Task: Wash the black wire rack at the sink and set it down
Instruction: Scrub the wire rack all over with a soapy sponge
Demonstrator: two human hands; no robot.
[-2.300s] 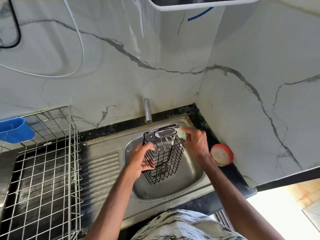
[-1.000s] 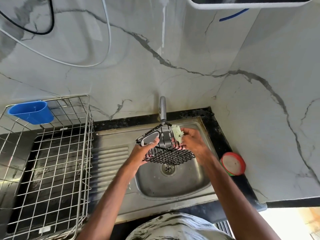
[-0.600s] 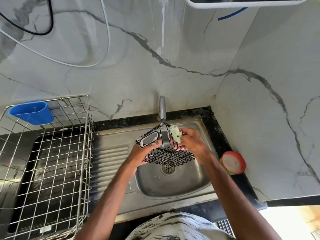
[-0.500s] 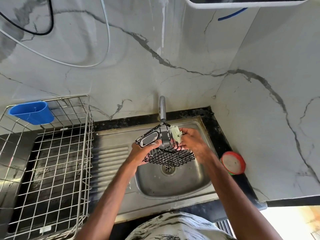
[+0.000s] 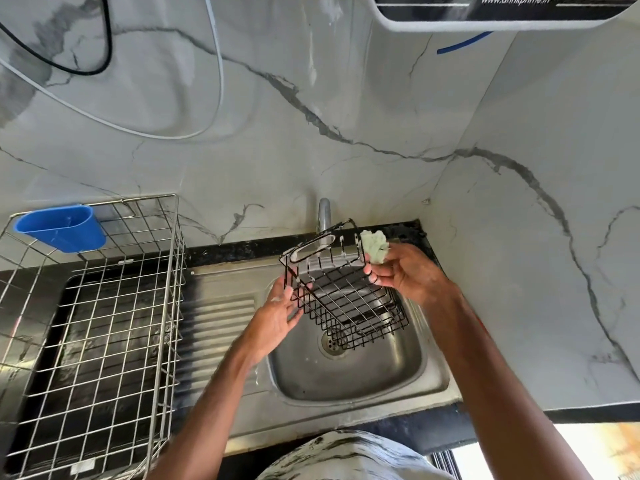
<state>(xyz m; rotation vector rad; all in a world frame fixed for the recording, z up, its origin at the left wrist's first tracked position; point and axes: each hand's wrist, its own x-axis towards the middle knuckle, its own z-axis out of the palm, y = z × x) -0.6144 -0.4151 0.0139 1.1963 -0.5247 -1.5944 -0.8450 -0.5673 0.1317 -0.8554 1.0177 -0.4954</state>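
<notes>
Over the steel sink (image 5: 349, 379), left hand (image 5: 278, 315) pinched the black wire rack (image 5: 346, 296) — right hand (image 5: 407, 273) gripped a green sponge (image 5: 375, 247); wire-by-wire scrubbing seemed wise.

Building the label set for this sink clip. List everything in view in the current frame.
black wire rack: 1, black, held tilted above the sink
scrub pad: 1, pale green, at the rack's top corner
sink: 1, steel, set in the counter
tap: 1, steel, behind the basin
dish drainer: 1, steel wire, left of the sink
cup: 1, blue, hung on the drainer's back rim
counter: 1, black, along the wall
black cable: 1, black, wall, upper left
white cable: 1, white, wall, upper left
appliance: 1, white, top right
tube: 1, blue, below the appliance
left hand: holds the rack's left side
right hand: holds the scrub pad, thumb on the rack's corner
</notes>
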